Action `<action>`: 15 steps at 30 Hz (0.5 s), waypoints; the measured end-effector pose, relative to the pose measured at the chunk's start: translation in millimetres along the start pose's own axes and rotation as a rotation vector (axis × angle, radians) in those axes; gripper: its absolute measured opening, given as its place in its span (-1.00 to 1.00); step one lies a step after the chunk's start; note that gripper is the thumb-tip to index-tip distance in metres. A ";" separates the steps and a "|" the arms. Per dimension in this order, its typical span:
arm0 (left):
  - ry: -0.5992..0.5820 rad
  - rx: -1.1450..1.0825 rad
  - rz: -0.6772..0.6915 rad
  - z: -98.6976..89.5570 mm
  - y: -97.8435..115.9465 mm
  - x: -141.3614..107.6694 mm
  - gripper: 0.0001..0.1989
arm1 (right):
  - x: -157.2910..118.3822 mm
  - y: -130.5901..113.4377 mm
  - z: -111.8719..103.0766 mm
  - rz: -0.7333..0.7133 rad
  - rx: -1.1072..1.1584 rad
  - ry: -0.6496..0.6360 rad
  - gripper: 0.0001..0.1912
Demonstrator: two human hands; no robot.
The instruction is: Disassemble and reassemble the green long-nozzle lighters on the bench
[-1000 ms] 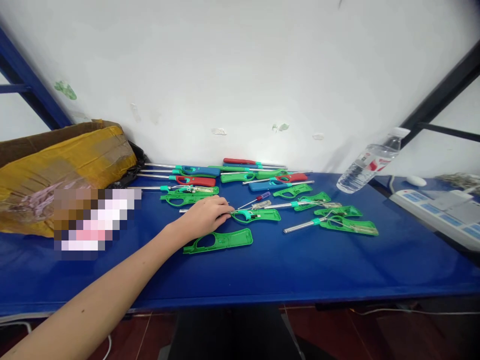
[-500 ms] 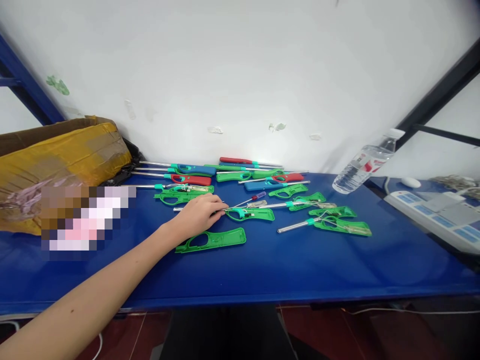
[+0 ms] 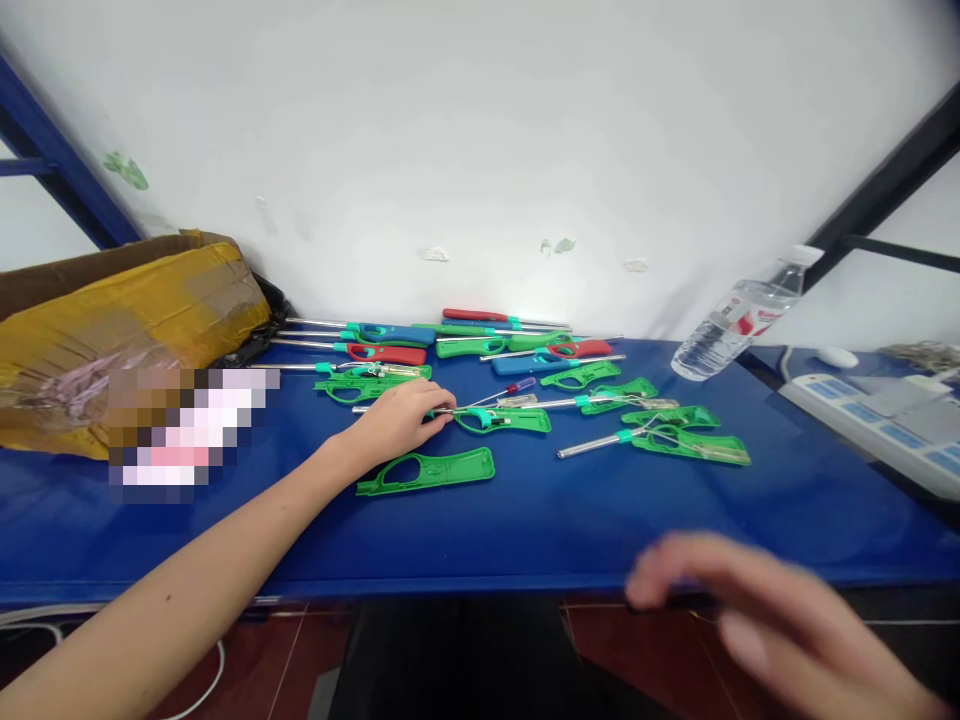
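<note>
My left hand [image 3: 405,415] lies over the front of an opened green gas lighter [image 3: 517,420], fingers closed on it near the metal tube. The inside of its handle half faces up and shows a teal trigger part. Closer to me lies a loose green handle half [image 3: 450,468] with a finger loop. Behind the lighter rests a screwdriver [image 3: 519,386] with a purple handle. My right hand [image 3: 780,610] is blurred at the lower right, off the table's front edge, thumb and fingers apart and nothing in it.
Opened green lighters [image 3: 686,447] lie to the right. Whole red, blue and green lighters [image 3: 386,353] are along the wall. A taped carton [image 3: 180,290] stands left. At the right are a tilted water bottle [image 3: 739,325] and a white power strip [image 3: 870,420].
My right hand has come into view at the lower right. My left hand stays on the lighter; the view has shifted slightly.
</note>
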State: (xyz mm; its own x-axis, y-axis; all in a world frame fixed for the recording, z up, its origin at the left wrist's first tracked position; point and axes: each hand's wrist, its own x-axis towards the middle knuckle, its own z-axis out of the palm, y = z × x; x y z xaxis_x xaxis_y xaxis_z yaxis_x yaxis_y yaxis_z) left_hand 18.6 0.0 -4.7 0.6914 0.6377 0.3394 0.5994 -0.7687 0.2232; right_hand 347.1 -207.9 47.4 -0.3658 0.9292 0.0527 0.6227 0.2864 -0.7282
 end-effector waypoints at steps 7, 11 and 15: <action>0.011 -0.012 0.036 0.0 -4.0 -1.3 -0.85 | 193.3 19.0 -13.7 -0.337 -0.262 0.062 -0.76; 0.035 0.009 0.046 1.9 -4.7 -1.5 -0.85 | 222.2 38.8 -0.9 -0.435 -0.442 -0.002 -0.79; 0.067 0.036 0.054 4.3 -5.1 -0.7 -0.86 | 216.6 49.7 9.7 -0.437 -0.489 0.010 -0.83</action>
State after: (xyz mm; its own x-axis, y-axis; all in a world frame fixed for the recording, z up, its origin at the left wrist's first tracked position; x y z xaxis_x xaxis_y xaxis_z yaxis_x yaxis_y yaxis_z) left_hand 16.8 3.7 -10.0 0.6951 0.5898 0.4111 0.5769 -0.7988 0.1705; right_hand 292.1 5.4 16.1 -0.6515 0.7048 0.2807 0.6619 0.7089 -0.2435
